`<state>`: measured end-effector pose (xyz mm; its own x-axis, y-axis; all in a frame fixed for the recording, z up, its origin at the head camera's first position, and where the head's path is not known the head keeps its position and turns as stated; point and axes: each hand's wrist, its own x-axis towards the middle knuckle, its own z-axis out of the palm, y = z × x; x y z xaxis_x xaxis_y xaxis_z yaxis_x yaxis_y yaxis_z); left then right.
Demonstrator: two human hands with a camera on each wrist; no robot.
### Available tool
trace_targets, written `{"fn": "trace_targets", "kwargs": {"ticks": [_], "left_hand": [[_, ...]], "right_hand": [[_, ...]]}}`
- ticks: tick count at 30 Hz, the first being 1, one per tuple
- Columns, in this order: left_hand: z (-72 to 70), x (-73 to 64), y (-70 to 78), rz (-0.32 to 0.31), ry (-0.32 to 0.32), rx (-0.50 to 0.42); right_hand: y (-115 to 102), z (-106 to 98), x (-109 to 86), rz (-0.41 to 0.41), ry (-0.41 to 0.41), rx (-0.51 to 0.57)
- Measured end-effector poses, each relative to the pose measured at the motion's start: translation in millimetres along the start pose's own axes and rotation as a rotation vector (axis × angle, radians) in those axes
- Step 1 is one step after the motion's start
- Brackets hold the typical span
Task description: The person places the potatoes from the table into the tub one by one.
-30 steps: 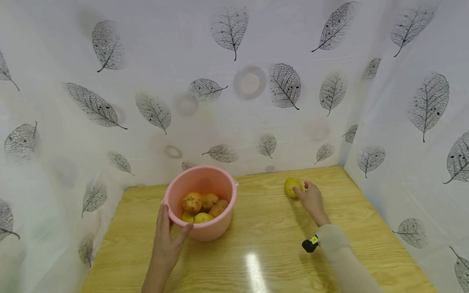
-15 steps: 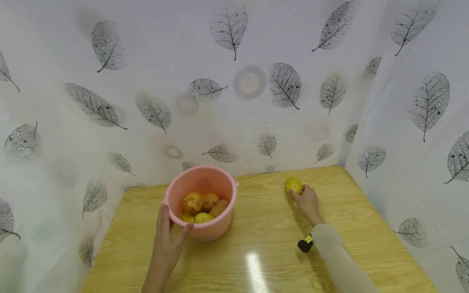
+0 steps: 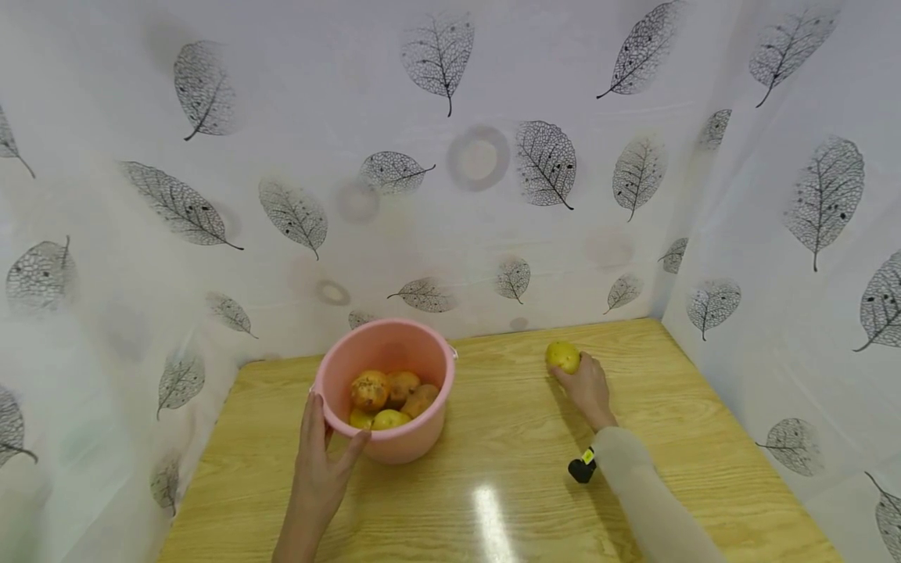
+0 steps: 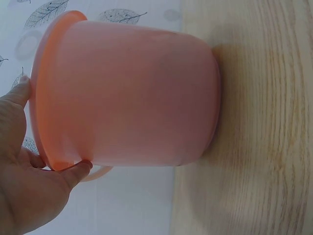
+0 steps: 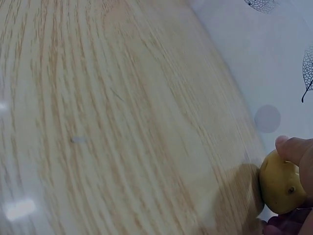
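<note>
My left hand (image 3: pixel 320 473) holds the near left rim of a pink plastic bucket (image 3: pixel 418 447), thumb and fingers spread along it. The left wrist view shows the bucket's side wall (image 4: pixel 137 98) and the hand at its rim, with the bucket standing on the table. Inside lie several potatoes (image 3: pixel 370 390), some brownish and some yellow. Toward the back right, my right hand (image 3: pixel 587 392) grips a yellow potato (image 3: pixel 562 356) between thumb and fingers. In the right wrist view this potato (image 5: pixel 279 185) sits low at the right edge, a dark spot on its skin, partly covered by the hand.
The wooden table (image 3: pixel 507 407) reaches back to a white curtain (image 3: pixel 436 227) printed with grey leaves, which also runs along both sides. A small black device (image 3: pixel 582 467) sits by the right wrist. A bucket handle (image 4: pixel 100 173) shows in the left wrist view.
The right hand's fingers have closed round the yellow potato, and the right forearm has shifted slightly left. The left hand and the bucket have stayed put.
</note>
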<state>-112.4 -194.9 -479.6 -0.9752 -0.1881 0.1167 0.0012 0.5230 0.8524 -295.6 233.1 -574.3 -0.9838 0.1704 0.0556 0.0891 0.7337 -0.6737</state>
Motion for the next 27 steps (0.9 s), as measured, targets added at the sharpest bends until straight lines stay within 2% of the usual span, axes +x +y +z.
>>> {"fn": "trace_targets", "kwargs": {"ticks": [15, 27], "left_hand": [[-0.2, 0.3, 0.1, 0.012, 0.004, -0.011], [-0.1, 0.1, 0.3, 0.011, 0.006, -0.005]], "right_hand": [[1.6, 5.6, 0.8, -0.017, 0.049, -0.017], [-2.0, 6.5, 2.0, -0.036, 0.043, -0.008]]}}
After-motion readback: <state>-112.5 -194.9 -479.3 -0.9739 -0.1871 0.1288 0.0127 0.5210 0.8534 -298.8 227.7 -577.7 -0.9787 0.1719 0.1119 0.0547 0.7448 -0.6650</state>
